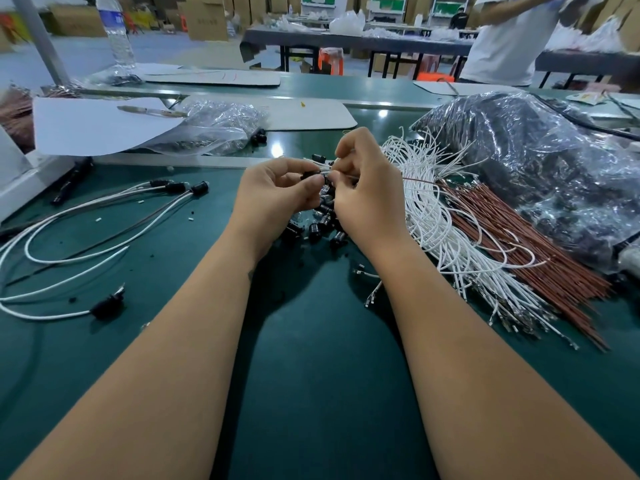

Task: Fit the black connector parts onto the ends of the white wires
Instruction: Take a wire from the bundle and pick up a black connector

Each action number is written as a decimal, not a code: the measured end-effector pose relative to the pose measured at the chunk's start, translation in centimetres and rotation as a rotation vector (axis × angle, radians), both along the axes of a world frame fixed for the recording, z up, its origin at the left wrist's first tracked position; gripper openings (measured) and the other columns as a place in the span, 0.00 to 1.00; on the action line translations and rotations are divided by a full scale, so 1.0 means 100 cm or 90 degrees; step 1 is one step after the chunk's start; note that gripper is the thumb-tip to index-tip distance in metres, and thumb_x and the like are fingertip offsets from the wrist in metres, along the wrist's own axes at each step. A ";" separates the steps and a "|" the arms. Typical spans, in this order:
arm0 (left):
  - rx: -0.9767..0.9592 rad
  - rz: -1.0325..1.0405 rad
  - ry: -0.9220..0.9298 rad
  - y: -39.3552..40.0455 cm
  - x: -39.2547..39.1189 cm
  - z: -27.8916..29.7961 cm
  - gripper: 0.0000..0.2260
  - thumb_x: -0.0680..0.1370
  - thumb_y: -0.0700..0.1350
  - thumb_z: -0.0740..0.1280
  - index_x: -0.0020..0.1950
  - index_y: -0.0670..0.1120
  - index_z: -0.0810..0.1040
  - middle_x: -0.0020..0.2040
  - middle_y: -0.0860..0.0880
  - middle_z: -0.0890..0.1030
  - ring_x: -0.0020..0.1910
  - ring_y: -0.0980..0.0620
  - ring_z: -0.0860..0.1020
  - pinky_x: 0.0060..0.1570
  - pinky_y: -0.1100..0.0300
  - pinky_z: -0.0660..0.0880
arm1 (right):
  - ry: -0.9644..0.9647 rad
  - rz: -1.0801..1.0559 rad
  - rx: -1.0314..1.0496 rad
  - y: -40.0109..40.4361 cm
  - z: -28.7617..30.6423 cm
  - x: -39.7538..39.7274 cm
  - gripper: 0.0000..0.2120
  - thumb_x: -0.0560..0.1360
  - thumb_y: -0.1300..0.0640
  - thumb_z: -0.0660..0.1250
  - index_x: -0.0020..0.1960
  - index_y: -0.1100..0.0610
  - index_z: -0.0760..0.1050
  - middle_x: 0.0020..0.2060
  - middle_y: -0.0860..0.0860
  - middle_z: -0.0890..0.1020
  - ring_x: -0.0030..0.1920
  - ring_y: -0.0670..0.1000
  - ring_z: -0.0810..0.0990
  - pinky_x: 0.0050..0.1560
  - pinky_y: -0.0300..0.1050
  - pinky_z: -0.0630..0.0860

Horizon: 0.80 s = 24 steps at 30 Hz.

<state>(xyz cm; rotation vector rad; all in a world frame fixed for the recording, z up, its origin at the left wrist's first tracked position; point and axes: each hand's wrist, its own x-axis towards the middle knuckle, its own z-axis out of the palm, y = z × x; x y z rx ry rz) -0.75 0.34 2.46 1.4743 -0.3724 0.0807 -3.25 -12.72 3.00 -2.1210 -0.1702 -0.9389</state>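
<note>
My left hand (277,192) pinches a small black connector (309,175) between thumb and fingers above the green mat. My right hand (367,188) pinches the ends of a white wire and a brown wire (419,181) right against that connector. Under both hands lies a loose heap of black connectors (320,225). A big bundle of white wires (446,230) with metal terminals spreads to the right. At the left lie several white wires with black connectors on their ends (188,187).
Brown wires (540,251) lie beside the white bundle, with a large plastic bag (540,168) of dark parts behind. A smaller clear bag (214,129) and white sheet (97,124) sit at the back left. A water bottle (117,32) stands far left. Another person stands at the far right.
</note>
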 end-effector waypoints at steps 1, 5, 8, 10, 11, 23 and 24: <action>0.001 0.003 -0.003 -0.001 0.000 -0.001 0.04 0.74 0.34 0.71 0.46 0.42 0.80 0.37 0.44 0.82 0.35 0.53 0.80 0.43 0.63 0.79 | 0.003 0.000 -0.010 -0.001 0.000 0.000 0.11 0.72 0.69 0.67 0.49 0.56 0.71 0.33 0.44 0.76 0.34 0.44 0.75 0.37 0.41 0.74; 0.013 0.010 -0.019 -0.003 0.000 -0.003 0.05 0.74 0.32 0.70 0.43 0.42 0.80 0.34 0.46 0.83 0.35 0.52 0.81 0.43 0.62 0.79 | 0.015 0.017 -0.045 0.001 0.002 -0.003 0.10 0.72 0.70 0.65 0.49 0.58 0.72 0.35 0.46 0.76 0.37 0.50 0.76 0.41 0.46 0.75; 0.046 0.012 -0.027 -0.004 -0.001 -0.005 0.04 0.74 0.33 0.70 0.43 0.41 0.81 0.39 0.40 0.83 0.38 0.47 0.81 0.47 0.56 0.81 | 0.028 0.035 -0.060 0.002 0.001 -0.005 0.10 0.71 0.70 0.64 0.50 0.59 0.72 0.37 0.47 0.76 0.39 0.52 0.76 0.42 0.46 0.74; 0.051 0.016 -0.026 -0.004 -0.002 -0.005 0.04 0.74 0.33 0.71 0.43 0.41 0.81 0.39 0.40 0.83 0.38 0.48 0.81 0.48 0.55 0.81 | 0.038 0.039 -0.045 0.001 0.000 -0.003 0.10 0.72 0.70 0.64 0.50 0.58 0.72 0.36 0.46 0.75 0.38 0.50 0.75 0.42 0.43 0.72; 0.046 0.016 -0.027 -0.004 -0.003 -0.004 0.04 0.74 0.33 0.71 0.43 0.41 0.81 0.38 0.41 0.83 0.37 0.49 0.81 0.47 0.57 0.81 | 0.042 0.039 -0.034 0.001 -0.001 -0.003 0.10 0.72 0.70 0.64 0.50 0.58 0.73 0.36 0.46 0.75 0.38 0.49 0.75 0.41 0.42 0.72; -0.016 0.019 -0.014 -0.002 -0.005 0.003 0.07 0.72 0.32 0.72 0.48 0.41 0.81 0.37 0.49 0.84 0.37 0.54 0.82 0.43 0.64 0.79 | 0.026 0.016 -0.056 -0.003 -0.001 0.003 0.05 0.72 0.69 0.66 0.43 0.60 0.77 0.41 0.52 0.78 0.39 0.50 0.76 0.42 0.45 0.74; -0.024 0.015 -0.015 -0.001 -0.005 0.003 0.06 0.72 0.33 0.72 0.47 0.41 0.81 0.35 0.50 0.84 0.35 0.55 0.81 0.41 0.65 0.78 | 0.020 0.016 -0.052 -0.002 -0.001 0.002 0.05 0.72 0.69 0.66 0.42 0.61 0.77 0.40 0.51 0.78 0.39 0.50 0.76 0.42 0.45 0.74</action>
